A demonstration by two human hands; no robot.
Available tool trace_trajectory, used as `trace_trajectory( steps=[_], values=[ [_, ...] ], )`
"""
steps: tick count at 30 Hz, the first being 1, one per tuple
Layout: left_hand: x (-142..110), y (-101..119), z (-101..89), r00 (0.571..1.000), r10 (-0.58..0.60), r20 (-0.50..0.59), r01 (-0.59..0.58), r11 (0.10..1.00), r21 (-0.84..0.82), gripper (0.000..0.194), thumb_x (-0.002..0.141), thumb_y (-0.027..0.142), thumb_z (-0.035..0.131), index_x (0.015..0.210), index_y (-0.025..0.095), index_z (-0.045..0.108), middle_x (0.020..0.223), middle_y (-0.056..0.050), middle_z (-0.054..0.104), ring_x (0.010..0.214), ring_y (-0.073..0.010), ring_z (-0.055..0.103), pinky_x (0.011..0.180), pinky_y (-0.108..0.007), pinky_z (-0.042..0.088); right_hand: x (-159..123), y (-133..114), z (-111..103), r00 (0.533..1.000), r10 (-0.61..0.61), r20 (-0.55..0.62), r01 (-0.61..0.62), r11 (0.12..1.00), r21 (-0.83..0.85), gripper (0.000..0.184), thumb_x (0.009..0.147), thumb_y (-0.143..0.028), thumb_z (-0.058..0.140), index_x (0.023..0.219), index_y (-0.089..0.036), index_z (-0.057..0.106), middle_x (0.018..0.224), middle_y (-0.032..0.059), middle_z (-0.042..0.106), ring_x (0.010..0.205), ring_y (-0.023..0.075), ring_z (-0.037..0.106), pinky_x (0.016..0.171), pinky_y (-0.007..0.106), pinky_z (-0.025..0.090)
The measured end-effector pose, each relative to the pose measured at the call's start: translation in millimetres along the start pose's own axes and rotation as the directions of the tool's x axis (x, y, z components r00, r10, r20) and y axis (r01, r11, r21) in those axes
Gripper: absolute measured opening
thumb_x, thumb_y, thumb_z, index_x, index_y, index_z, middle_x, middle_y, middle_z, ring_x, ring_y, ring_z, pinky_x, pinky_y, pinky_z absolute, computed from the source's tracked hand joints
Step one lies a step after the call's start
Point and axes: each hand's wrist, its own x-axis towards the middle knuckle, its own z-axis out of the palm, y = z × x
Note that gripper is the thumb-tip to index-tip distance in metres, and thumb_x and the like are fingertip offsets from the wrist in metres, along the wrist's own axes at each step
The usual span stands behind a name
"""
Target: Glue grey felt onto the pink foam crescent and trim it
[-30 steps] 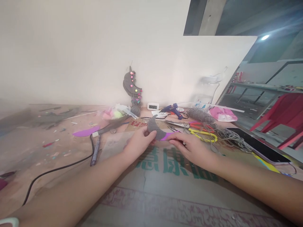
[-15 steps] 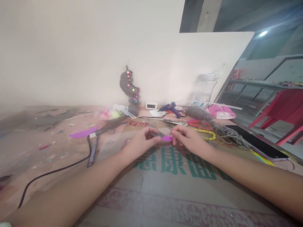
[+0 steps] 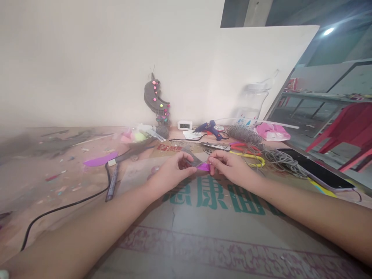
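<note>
Your right hand (image 3: 232, 166) is shifting off the purple tip and now seems to be pinching a thin grey yarn strand (image 3: 201, 164) across it, purple still showing. Your left hand (image 3: 170, 172) is gripping the grey-wrapped purple crescent (image 3: 204, 167), which is sitting low between both hands, over printed brown cardboard (image 3: 180, 228). Beyond, a blue glue gun (image 3: 213, 130) is lying on the bench (image 3: 75, 182).

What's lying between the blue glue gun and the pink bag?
Mostly a bundle of grey yarn. The head view shows it between the glue gun and the bag, with a clear bottle behind.
</note>
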Motion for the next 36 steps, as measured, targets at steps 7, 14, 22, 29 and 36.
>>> trace_trajectory(
  steps=[7,14,22,29,36],
  values=[
    [0,-3,1.1,1.000,0.009,0.016,-0.008,0.999,-0.041,0.031,0.074,0.038,0.067,0.097,0.020,0.055,0.077,0.001,0.059,0.068,-0.0131,0.054,0.059,-0.024,0.040,0,1,0,1.000,-0.009,0.005,0.009,1.000,-0.003,0.030,0.092,-0.041,0.043,0.080,-0.018,0.060,0.067,-0.0005,0.064,0.049,0.0097,0.045,0.049,0.023,0.034],
    [0,-1,-1.4,0.998,0.060,0.010,-0.058,0.993,-0.101,0.024,0.085,0.043,0.053,0.089,0.019,0.056,0.082,0.000,0.057,0.074,-0.0122,0.051,0.067,-0.024,0.040,-1,-3,0,1.000,-0.017,-0.013,0.017,1.000,0.012,0.027,0.090,-0.037,0.044,0.072,-0.019,0.054,0.059,-0.0037,0.055,0.050,0.0095,0.045,0.050,0.023,0.035],
    [1,0,-2.3,0.999,0.000,-0.047,-0.009,0.984,-0.178,0.015,0.083,0.032,0.053,0.092,0.020,0.055,0.076,0.003,0.053,0.067,-0.0115,0.047,0.063,-0.023,0.036,1,-1,-2,0.996,-0.052,-0.070,0.047,0.997,-0.069,0.024,0.087,-0.037,0.048,0.077,-0.019,0.060,0.065,-0.0025,0.054,0.058,0.0115,0.045,0.054,0.024,0.033],
    [-1,3,-4.0,0.997,-0.016,-0.078,-0.001,0.977,-0.215,0.011,0.085,0.029,0.050,0.092,0.022,0.053,0.072,0.005,0.044,0.063,-0.0103,0.040,0.057,-0.021,0.030,1,-2,-2,0.997,-0.037,-0.061,0.034,0.998,-0.059,0.023,0.086,-0.037,0.049,0.079,-0.020,0.063,0.065,-0.0028,0.053,0.057,0.0114,0.042,0.053,0.023,0.032],
    [-4,8,-5.7,0.993,0.034,-0.117,-0.054,0.983,-0.177,0.009,0.085,0.026,0.049,0.090,0.021,0.052,0.077,0.003,0.046,0.069,-0.0113,0.042,0.060,-0.021,0.033,1,2,0,0.999,0.005,-0.038,-0.007,0.999,-0.051,0.027,0.086,-0.041,0.049,0.081,-0.020,0.064,0.060,-0.0034,0.051,0.053,0.0110,0.042,0.050,0.023,0.031]
  ],
)
